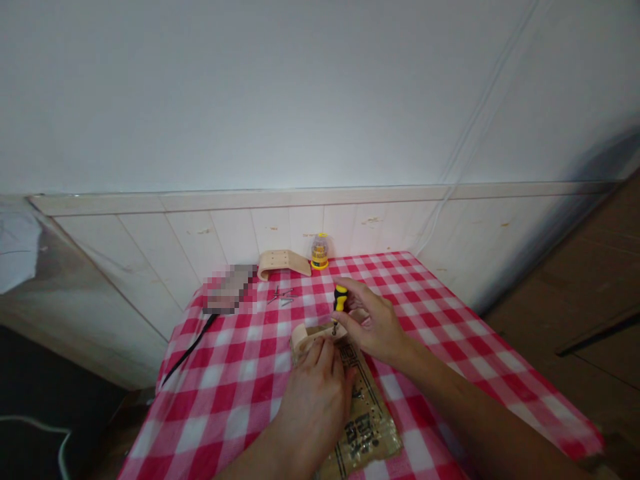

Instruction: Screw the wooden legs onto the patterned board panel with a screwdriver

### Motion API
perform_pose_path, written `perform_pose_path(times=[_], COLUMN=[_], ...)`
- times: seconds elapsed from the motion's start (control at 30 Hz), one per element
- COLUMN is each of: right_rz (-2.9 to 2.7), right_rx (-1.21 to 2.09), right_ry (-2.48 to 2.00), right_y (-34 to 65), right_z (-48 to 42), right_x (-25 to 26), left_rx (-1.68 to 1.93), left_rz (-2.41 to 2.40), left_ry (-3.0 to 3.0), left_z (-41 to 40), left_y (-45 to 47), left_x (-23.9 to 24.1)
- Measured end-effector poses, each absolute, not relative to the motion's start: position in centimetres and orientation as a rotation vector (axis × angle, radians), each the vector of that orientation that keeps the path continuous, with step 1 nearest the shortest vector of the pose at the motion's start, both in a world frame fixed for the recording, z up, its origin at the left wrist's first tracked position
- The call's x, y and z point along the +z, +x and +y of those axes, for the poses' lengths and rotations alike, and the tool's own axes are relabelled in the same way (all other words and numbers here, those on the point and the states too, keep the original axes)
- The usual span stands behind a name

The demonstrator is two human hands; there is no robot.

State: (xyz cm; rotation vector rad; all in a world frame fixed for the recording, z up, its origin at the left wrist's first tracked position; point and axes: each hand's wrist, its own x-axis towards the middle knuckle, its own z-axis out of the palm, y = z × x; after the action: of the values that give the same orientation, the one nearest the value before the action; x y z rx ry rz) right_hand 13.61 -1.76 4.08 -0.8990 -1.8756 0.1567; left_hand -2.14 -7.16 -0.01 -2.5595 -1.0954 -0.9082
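Observation:
My right hand (373,320) is closed around the short yellow-and-black handle of a screwdriver (341,298). The screwdriver stands nearly upright, its shaft pointing down at a pale curved wooden piece (301,335). Across that piece lies my left hand (320,383), fingers together and bent over it, holding it down. Under both is a gold patterned packet (373,427) with dark markings. Part of the wood is hidden by my hands, and whether the tip sits in a screw is too small to tell. Several loose screws (285,297) lie beyond on the cloth.
A second bent wooden piece (283,261) with small holes stands near the wall, beside a clear bottle with a yellow label (319,253). To the left lies a blurred-out flat object (230,290) with a black strap (193,347). A red-and-white checked cloth (225,387) covers the table.

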Motion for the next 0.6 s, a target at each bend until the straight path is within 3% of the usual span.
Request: perform_pose_path(times=[0.6], right_rz=[-1.946], right_rx=[0.116], right_ry=[-0.824], right_y=[13.60], right_z=[-2.16], right_x=[3.92], left_rx=[-0.921], left_rz=[-1.088], left_ry=[-2.554], left_z=[-7.19], left_y=[-2.21], left_x=[0.23])
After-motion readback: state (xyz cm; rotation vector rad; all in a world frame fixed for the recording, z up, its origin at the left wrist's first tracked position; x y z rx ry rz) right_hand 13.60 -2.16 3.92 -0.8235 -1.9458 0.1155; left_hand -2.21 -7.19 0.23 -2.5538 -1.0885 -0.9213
